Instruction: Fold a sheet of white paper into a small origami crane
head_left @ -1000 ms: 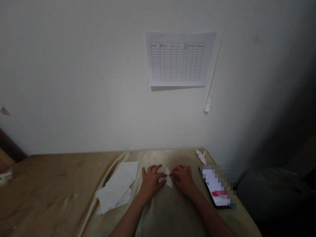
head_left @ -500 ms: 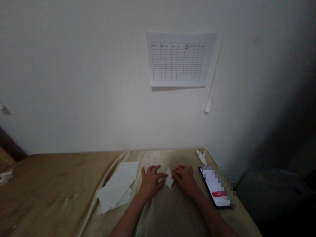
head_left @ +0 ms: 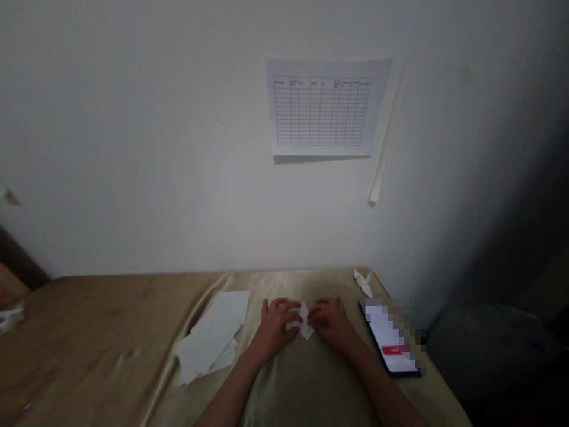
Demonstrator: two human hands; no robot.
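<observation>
A small white folded paper [head_left: 306,333], roughly diamond-shaped, lies on the cloth-covered table between my two hands. My left hand [head_left: 277,325] has its thumb and forefinger closed on the paper's left side, with the other fingers curved above. From the right, my right hand [head_left: 331,323] pinches the opposite edge, its fingertips bent in together. The fingers cover part of both sides of the paper. To the left of my left hand lies a pile of loose white paper sheets [head_left: 217,332].
A phone [head_left: 391,341] with a lit, partly blurred screen lies right of my right arm. Behind it, near the table corner, is a folded white paper figure [head_left: 363,283]. The shiny gold tablecloth [head_left: 111,338] meets the wall, where a printed table sheet [head_left: 320,110] hangs.
My left hand has shifted slightly right, and its fingers have drawn in over the folded paper. The fingers of my right hand have also moved slightly inward on the paper.
</observation>
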